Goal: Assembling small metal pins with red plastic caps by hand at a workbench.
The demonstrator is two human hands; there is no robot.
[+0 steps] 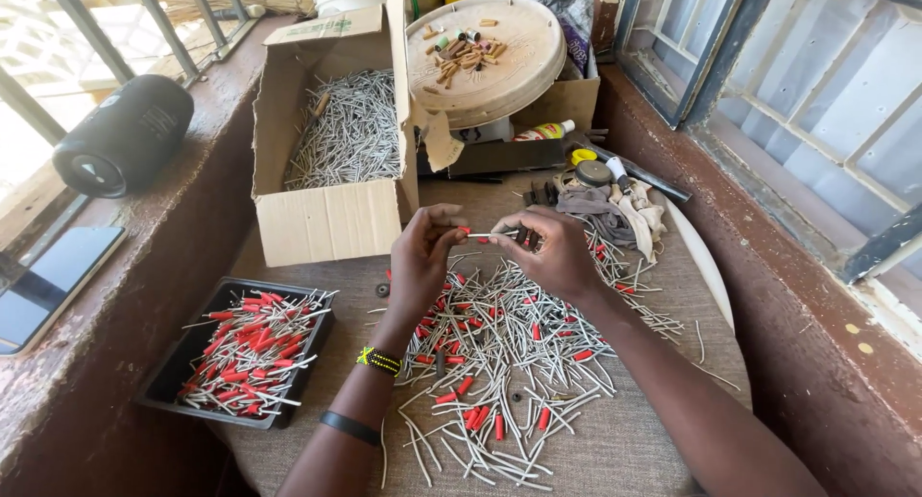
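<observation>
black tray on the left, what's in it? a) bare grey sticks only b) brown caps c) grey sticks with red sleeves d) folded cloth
c: the black tray by the left hand holds grey sticks with red sleeves piled in it.

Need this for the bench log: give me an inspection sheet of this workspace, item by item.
Surface: grey cloth-covered table, strewn with loose parts.
Job's things: thin grey rod with a red sleeve, held between both hands; pile of grey rods and red sleeves below; black tray of sleeved rods; cardboard box of bare rods.
Clutter: round tan lid carrying small pieces; rags; bottle.
Grippers: left hand and right hand each pinch the rod.
Cables: nothing seen.
Surroundings: brown ledges, barred windows, black speaker, phone.
</observation>
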